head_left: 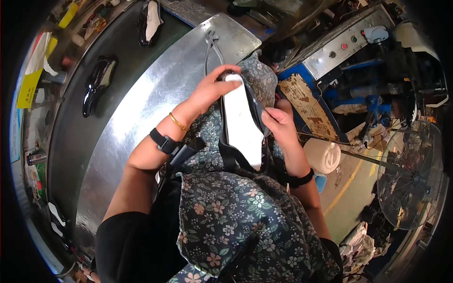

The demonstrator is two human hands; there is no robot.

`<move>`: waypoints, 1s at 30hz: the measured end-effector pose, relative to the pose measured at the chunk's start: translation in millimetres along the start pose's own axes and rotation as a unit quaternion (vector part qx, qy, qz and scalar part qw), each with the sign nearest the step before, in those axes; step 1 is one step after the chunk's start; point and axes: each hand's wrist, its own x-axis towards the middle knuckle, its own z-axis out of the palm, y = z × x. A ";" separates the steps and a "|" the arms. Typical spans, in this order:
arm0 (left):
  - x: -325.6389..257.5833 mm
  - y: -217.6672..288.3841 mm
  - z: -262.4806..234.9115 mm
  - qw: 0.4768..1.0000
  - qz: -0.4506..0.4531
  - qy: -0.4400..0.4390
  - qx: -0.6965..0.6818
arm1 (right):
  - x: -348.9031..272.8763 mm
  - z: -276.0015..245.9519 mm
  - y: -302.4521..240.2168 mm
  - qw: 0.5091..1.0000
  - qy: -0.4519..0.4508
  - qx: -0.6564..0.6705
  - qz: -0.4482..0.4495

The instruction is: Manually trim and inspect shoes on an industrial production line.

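Metal worktable [141,108] spans left; black shoes [96,82] far left on dark belt. Left hand [212,89] clamps toe of upturned shoe [243,122] over lap; right hand [279,121] pinches its edge. Fan [410,174] right.

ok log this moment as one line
left hand: grips toe of black shoe, pale sole up | right hand: pinches its side edge | pliers on metal table

Shoe workshop — conveyor belt [71,127], machine [349,42]
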 end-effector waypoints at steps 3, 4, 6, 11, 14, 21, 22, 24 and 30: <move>-7.0 -38.2 -0.4 1.000 0.020 -0.007 -0.003 | 7.7 12.3 41.1 0.948 0.040 0.237 0.206; -9.1 -41.9 3.1 1.000 -0.016 0.014 -0.022 | 12.1 39.3 34.9 0.971 0.030 0.075 0.225; -10.5 -38.6 5.2 0.999 -0.034 0.019 -0.024 | 0.4 41.0 12.4 0.950 -0.010 0.086 0.299; -3.0 -41.6 8.9 0.998 -0.045 0.052 0.008 | 19.4 34.7 -7.5 0.913 -0.089 -0.390 0.085; 3.5 -38.4 6.1 0.998 -0.052 0.044 -0.010 | 32.4 45.5 -48.8 0.802 -0.184 -0.557 0.114; 1.1 -31.0 9.3 0.995 -0.079 0.033 -0.045 | 0.6 3.1 23.4 0.949 -0.125 0.154 0.244; 0.0 -30.7 9.0 0.995 -0.082 0.024 -0.051 | -15.6 8.2 28.4 0.982 -0.090 0.029 0.165; -0.6 -33.8 7.4 0.996 -0.078 0.026 -0.039 | -30.4 18.2 11.6 0.973 -0.077 -0.162 0.145; 8.3 -27.2 6.2 0.997 -0.068 0.026 -0.004 | -24.1 36.6 3.7 0.921 0.031 -0.386 -0.050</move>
